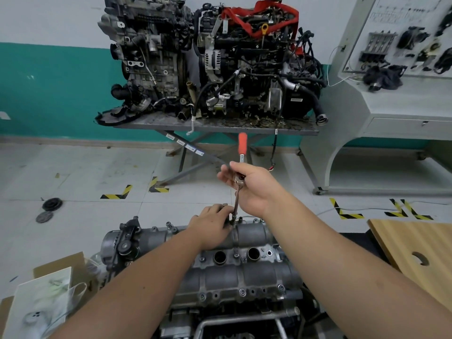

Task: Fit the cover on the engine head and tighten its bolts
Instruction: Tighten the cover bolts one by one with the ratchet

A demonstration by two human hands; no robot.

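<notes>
Workshop floor of pale tiles with hazard tape, two engines on a steel table (215,128) behind. Nearer, the cover (244,277) seated on the engine head; right hand (252,189) gripping the ratchet wrench (241,167), left hand (212,228) pinching its extension at a far-edge bolt (232,222), directly under the right hand. Best kept square on the bolt, turned evenly.
</notes>
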